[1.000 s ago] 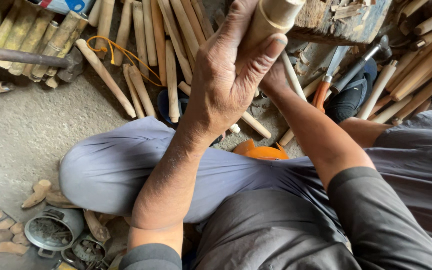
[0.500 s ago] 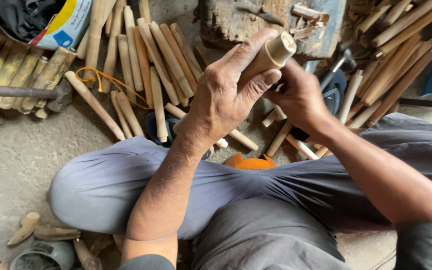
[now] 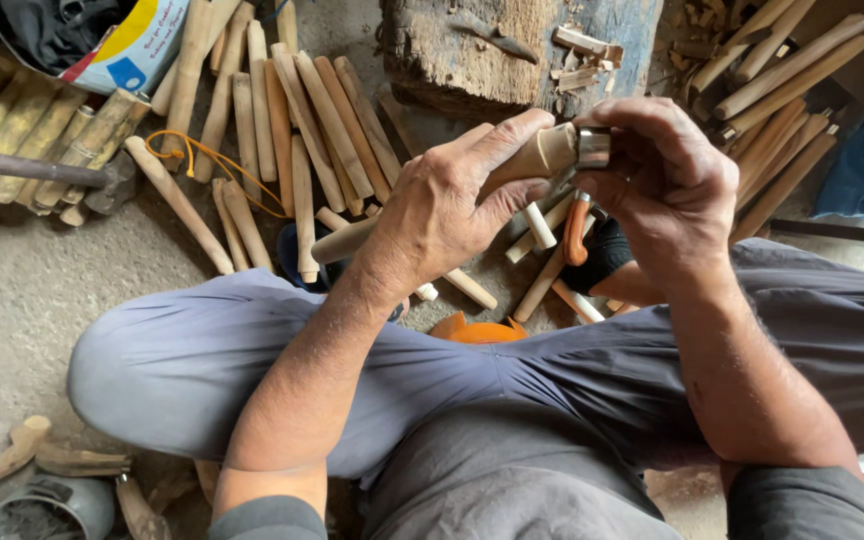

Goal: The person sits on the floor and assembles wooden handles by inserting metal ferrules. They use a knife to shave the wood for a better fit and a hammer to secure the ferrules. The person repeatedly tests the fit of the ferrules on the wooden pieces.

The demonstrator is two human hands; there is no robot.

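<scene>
My left hand (image 3: 442,210) grips a pale turned wooden handle (image 3: 537,155), its long end sticking out to the left at knee height. My right hand (image 3: 667,185) pinches a shiny metal ring (image 3: 593,147) that sits on the handle's right end. Both hands are raised above my crossed legs in grey trousers (image 3: 512,400). The middle of the handle is hidden inside my left palm.
Many wooden handles (image 3: 282,130) lie in rows on the concrete floor, more at the right (image 3: 782,90). A worn wooden block (image 3: 512,50) stands ahead. A hammer (image 3: 32,168) lies at the left, an orange-handled tool (image 3: 577,230) under my hands, a metal bowl (image 3: 47,510) bottom left.
The handle has come down from an upright tilt to nearly level. My right hand has moved from behind it onto its end, where the metal ring now shows.
</scene>
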